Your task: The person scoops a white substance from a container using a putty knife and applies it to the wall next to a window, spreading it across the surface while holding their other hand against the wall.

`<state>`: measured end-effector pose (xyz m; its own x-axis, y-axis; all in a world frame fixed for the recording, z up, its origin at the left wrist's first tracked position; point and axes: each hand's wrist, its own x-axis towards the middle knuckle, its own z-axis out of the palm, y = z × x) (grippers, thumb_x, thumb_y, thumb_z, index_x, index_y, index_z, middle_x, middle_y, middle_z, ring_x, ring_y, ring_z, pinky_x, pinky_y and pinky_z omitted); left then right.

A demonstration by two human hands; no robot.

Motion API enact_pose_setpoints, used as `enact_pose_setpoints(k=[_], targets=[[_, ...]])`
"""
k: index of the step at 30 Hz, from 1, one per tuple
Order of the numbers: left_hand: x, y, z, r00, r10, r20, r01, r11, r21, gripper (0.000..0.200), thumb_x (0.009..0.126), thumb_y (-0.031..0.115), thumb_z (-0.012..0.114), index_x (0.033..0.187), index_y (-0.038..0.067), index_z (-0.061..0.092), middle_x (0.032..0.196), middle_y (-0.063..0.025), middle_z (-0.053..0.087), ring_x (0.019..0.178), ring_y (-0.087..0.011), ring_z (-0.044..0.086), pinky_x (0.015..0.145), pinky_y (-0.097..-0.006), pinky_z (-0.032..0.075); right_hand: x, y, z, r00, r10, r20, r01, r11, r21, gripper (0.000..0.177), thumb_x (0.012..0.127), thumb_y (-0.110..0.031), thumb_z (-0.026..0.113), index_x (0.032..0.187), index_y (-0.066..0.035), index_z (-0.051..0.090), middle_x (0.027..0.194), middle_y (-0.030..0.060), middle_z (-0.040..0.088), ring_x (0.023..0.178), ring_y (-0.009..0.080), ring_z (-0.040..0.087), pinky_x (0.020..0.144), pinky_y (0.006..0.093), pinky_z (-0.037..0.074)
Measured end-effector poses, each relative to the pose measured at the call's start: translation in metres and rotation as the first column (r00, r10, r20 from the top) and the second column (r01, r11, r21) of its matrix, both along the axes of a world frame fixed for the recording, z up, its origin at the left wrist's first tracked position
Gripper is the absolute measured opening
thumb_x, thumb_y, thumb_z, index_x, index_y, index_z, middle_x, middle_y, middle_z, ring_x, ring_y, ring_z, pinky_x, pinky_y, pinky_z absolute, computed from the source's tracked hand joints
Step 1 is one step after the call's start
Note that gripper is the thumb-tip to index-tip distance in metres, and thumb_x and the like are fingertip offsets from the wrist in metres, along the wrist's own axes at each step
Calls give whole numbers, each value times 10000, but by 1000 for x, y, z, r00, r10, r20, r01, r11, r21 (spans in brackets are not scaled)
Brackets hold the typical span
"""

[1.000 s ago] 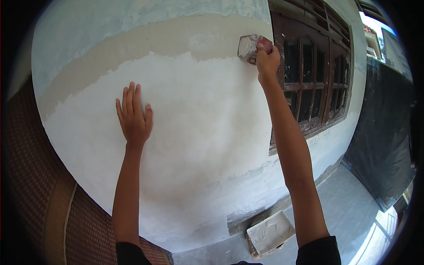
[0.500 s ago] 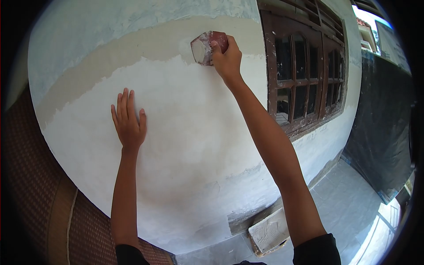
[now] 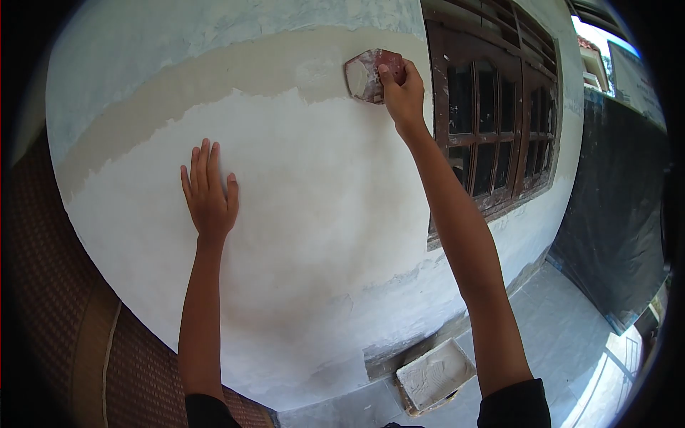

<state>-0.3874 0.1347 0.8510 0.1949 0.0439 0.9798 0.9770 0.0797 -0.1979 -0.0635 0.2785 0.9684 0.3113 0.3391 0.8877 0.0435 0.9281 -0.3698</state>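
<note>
My right hand [image 3: 404, 91] grips a reddish-brown putty scraper [image 3: 365, 75] smeared with white filler, its wide edge toward the left. The blade lies against the upper part of the wall [image 3: 300, 192], close to the window frame. Flat on the white lower area rests my left hand [image 3: 209, 194], palm to the wall and fingers spread, holding nothing. A grey-beige band [image 3: 214, 75] of bare surface curves between the white coat below and the bluish paint above. Just left of the scraper, a paler patch of filler [image 3: 317, 71] shows on that band.
A brown wooden window [image 3: 492, 114] with dark panes is set in the wall at right. On the grey tiled floor [image 3: 549, 321] stands a tray of white filler [image 3: 435, 374]. A dark sheet [image 3: 606, 207] hangs at far right; a woven brown panel [image 3: 143, 364] borders the lower left.
My right hand and the scraper have moved right along the band toward the window, exposing a light patch behind them. My left hand stays in place on the wall.
</note>
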Motion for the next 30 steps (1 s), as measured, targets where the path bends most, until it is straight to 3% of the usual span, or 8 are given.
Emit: enact_pose_setpoints(k=[2, 7, 9, 14, 16, 22, 24, 30], targets=[[-1, 0, 0, 1000, -1, 3, 1, 1000, -14, 584, 931, 154, 510, 1503, 100, 399, 1565, -70, 388, 1475, -267, 313, 1210, -521, 167, 3, -4, -1, 997, -79, 21, 79, 997, -17, 355, 908, -173, 694, 1196, 17, 606, 1065, 173, 694, 1004, 245, 669, 910, 350, 501], [-2, 0, 0, 1000, -4, 6, 4, 1000, -16, 585, 940, 158, 498, 1512, 112, 380, 1571, -63, 372, 1484, -263, 291, 1215, -525, 157, 61, 48, -16, 955, -178, -238, 130, 970, -204, 343, 918, -161, 690, 1203, 9, 602, 1099, 126, 681, 964, 223, 661, 876, 346, 509], [0, 1, 0, 1000, 4, 14, -4, 1000, -3, 570, 935, 170, 526, 1492, 113, 418, 1560, -59, 399, 1466, -259, 332, 1210, -519, 176, 77, 41, -32, 908, 158, -389, -246, 950, -189, 327, 948, -153, 668, 1222, 3, 583, 1126, 83, 657, 968, 178, 633, 879, 323, 498], [-2, 0, 0, 998, -60, 33, 61, 998, -33, 571, 940, 167, 521, 1498, 126, 406, 1570, -58, 381, 1475, -259, 311, 1215, -525, 149, 96, 41, -79, 910, 265, -319, -333, 925, -183, 248, 981, -155, 642, 1188, -27, 590, 1073, 46, 665, 941, 151, 644, 805, 310, 523], [-1, -2, 0, 995, -91, 47, 94, 995, -47, 573, 941, 166, 519, 1500, 130, 400, 1573, -57, 375, 1479, -262, 302, 1217, -528, 138, 99, 32, -104, 839, 387, -382, -491, 841, -227, 242, 991, -142, 619, 1204, -33, 584, 1100, 53, 664, 971, 169, 655, 828, 326, 537], [23, -4, -24, 930, -323, 175, 338, 939, -65, 511, 945, 123, 516, 1450, 99, 436, 1531, -81, 414, 1451, -295, 333, 1213, -549, 132, 113, 10, -183, 775, 392, -495, -584, 745, -323, 250, 1012, -115, 566, 1250, -37, 568, 1193, 79, 650, 1063, 209, 653, 912, 369, 538], [35, -4, -47, 859, -471, 203, 495, 864, -93, 471, 935, 89, 527, 1401, 73, 470, 1472, -101, 463, 1403, -298, 388, 1201, -549, 184, 113, -4, -211, 767, 381, -516, -594, 726, -347, 255, 1015, -112, 558, 1258, -35, 565, 1204, 83, 649, 1080, 218, 650, 930, 375, 533], [77, -4, -131, 777, -599, 195, 629, 753, -191, 414, 886, 12, 556, 1300, 15, 555, 1317, -122, 572, 1271, -304, 517, 1132, -508, 333, 123, -49, -298, 800, 333, -499, -583, 628, -516, 342, 1027, -153, 550, 1360, -84, 514, 1328, 57, 590, 1198, 193, 579, 983, 395, 476]])
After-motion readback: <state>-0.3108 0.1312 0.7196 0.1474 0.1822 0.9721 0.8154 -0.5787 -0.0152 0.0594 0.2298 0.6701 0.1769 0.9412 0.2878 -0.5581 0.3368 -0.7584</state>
